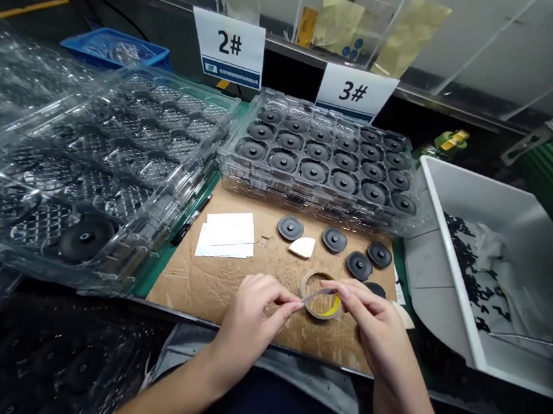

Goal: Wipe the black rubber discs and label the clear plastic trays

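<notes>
Both hands, left hand (pixel 257 312) and right hand (pixel 369 309), pinch a narrow, translucent, greyish strip (pixel 316 296) at its ends.

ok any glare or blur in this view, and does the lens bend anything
Head view: glare streaks on the clear trays, the strip between both hands small and hard to make out, wall and shelf edge tilted, dark corner top right.

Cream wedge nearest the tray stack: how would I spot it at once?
Find the clear tray stack beneath the 3# sign, then the brown cardboard in front. The cream wedge lies there, just nearer the person than the leftmost loose black disc. It is pale and angular among dark, rounded neighbours; the other cream piece is partly behind the right hand.
</notes>
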`<state>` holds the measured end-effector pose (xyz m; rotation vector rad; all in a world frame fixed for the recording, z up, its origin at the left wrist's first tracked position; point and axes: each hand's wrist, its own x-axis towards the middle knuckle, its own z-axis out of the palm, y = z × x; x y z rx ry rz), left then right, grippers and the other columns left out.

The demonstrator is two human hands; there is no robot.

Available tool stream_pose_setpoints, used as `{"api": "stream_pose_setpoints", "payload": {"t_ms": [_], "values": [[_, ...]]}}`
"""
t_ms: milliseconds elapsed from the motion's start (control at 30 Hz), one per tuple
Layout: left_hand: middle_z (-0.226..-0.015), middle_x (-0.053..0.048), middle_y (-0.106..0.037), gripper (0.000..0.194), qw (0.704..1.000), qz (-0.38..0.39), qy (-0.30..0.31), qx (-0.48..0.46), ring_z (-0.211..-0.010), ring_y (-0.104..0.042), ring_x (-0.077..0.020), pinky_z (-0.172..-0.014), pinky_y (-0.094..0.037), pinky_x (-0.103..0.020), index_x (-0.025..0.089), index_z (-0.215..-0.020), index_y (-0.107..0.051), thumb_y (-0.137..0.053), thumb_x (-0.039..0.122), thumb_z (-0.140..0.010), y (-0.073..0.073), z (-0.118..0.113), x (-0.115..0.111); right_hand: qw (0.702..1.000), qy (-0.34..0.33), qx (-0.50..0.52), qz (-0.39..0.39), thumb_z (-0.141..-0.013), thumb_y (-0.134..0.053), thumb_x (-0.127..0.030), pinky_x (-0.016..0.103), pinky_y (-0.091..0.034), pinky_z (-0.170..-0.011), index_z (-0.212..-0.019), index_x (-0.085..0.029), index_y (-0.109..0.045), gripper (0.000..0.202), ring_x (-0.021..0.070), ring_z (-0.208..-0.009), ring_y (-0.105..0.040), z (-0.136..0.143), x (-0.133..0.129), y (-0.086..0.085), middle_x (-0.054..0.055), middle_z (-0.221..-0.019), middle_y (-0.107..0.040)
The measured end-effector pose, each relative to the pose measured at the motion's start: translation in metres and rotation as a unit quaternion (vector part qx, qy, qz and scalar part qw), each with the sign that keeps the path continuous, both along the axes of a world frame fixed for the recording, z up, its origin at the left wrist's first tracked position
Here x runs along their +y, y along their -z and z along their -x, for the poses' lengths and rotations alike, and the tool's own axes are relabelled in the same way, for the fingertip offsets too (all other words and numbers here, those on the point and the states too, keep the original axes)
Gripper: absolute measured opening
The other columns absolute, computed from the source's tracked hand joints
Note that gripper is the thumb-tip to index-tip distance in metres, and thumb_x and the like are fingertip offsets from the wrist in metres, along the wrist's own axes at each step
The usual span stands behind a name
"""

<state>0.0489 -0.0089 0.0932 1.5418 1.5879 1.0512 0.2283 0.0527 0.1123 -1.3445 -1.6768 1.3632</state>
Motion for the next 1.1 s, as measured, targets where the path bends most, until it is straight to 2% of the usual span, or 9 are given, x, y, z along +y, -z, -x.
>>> {"api": "stream_pose_setpoints", "payload": {"t_ms": [200, 333, 433, 500, 567, 667, 800, 1000, 1100], "values": [[-0.070, -0.003, -0.060, 0.013, 0.989, -0.103, 0.021, 0.100, -0.071, -0.050, -0.0155, -0.070, -0.034, -0.032, 0.017, -0.075, -0.060, -0.050, 0.021, -0.084, -0.006, -0.001, -0.004, 0.987, 0.105, 0.117, 0.024, -0.073, -0.065, -0.030, 0.032, -0.047, -0.076, -0.071, -0.020, -0.072, 0.013, 0.0207, -0.089, -0.058, 0.017, 0.003, 0.013, 0.007, -0.084, -0.067], [-0.070, -0.002, -0.060, 0.011, 0.986, -0.131, 0.025, 0.105, -0.070, -0.050, -0.0152, -0.070, -0.033, -0.033, 0.017, -0.077, -0.060, -0.051, 0.016, -0.083, -0.006, 0.003, -0.013, 0.951, 0.260, 0.168, -0.017, -0.069, -0.068, -0.023, 0.023, -0.046, -0.057, -0.089, -0.022, -0.070, 0.021, 0.0108, -0.067, -0.056, 0.010, 0.016, 0.017, 0.003, -0.083, -0.064], [-0.069, -0.001, -0.060, 0.010, 0.996, -0.090, 0.001, 0.026, -0.069, -0.052, -0.0146, -0.069, -0.035, -0.031, 0.017, -0.073, -0.060, -0.054, 0.018, -0.081, -0.003, 0.011, -0.019, 0.925, 0.335, 0.165, -0.070, -0.070, -0.067, -0.020, 0.019, -0.043, -0.050, -0.098, -0.025, -0.067, 0.029, 0.0048, -0.053, -0.048, -0.003, 0.019, 0.012, 0.001, -0.082, -0.063], [-0.068, -0.001, -0.060, 0.012, 0.997, -0.027, -0.025, -0.070, -0.069, -0.053, -0.0140, -0.066, -0.038, -0.028, 0.017, -0.069, -0.060, -0.056, 0.022, -0.080, 0.000, 0.018, -0.019, 0.949, 0.287, 0.110, -0.064, -0.070, -0.068, -0.022, 0.022, -0.046, -0.058, -0.096, -0.025, -0.067, 0.026, 0.0082, -0.062, -0.054, -0.004, 0.012, 0.007, 0.002, -0.087, -0.065], [-0.068, -0.001, -0.060, 0.015, 0.986, 0.035, -0.050, -0.158, -0.067, -0.055, -0.0136, -0.064, -0.040, -0.026, 0.017, -0.067, -0.060, -0.057, 0.026, -0.079, 0.002, 0.024, -0.017, 0.979, 0.190, 0.039, -0.056, -0.071, -0.068, -0.025, 0.028, -0.048, -0.067, -0.092, -0.024, -0.069, 0.022, 0.0145, -0.076, -0.058, 0.005, -0.001, 0.005, 0.004, -0.089, -0.065], [-0.067, -0.001, -0.061, 0.017, 0.969, 0.080, -0.070, -0.222, -0.066, -0.056, -0.0140, -0.063, -0.041, -0.025, 0.016, -0.066, -0.062, -0.059, 0.028, -0.077, 0.005, 0.030, -0.013, 0.991, 0.091, -0.011, -0.096, -0.074, -0.066, -0.027, 0.033, -0.049, -0.070, -0.087, -0.023, -0.069, 0.014, 0.0199, -0.083, -0.058, 0.029, -0.017, 0.007, 0.006, -0.089, -0.065], [-0.067, -0.001, -0.061, 0.016, 0.964, 0.085, -0.073, -0.242, -0.067, -0.056, -0.0137, -0.064, -0.041, -0.024, 0.016, -0.067, -0.063, -0.060, 0.028, -0.076, 0.007, 0.032, -0.013, 0.987, 0.075, -0.007, -0.139, -0.075, -0.064, -0.027, 0.032, -0.047, -0.064, -0.084, -0.021, -0.068, 0.011, 0.0198, -0.080, -0.056, 0.052, -0.021, 0.010, 0.006, -0.084, -0.063], [-0.066, -0.001, -0.060, 0.015, 0.963, 0.068, -0.087, -0.246, -0.066, -0.056, -0.0129, -0.064, -0.041, -0.023, 0.016, -0.066, -0.063, -0.061, 0.027, -0.076, 0.008, 0.030, -0.017, 0.983, 0.078, -0.002, -0.164, -0.075, -0.064, -0.021, 0.031, -0.045, -0.062, -0.076, -0.021, -0.065, 0.001, 0.0181, -0.074, -0.056, 0.059, -0.019, 0.004, 0.004, -0.076, -0.061], [-0.068, -0.001, -0.062, 0.014, 0.954, 0.085, -0.110, -0.267, -0.069, -0.056, -0.0137, -0.066, -0.041, -0.024, 0.016, -0.067, -0.065, -0.062, 0.027, -0.075, 0.012, 0.032, -0.014, 0.964, 0.052, -0.028, -0.259, -0.076, -0.061, -0.014, 0.034, -0.044, -0.065, -0.077, -0.022, -0.062, 0.007, 0.0180, -0.072, -0.055, 0.060, -0.025, -0.002, 0.003, -0.074, -0.060]]}}
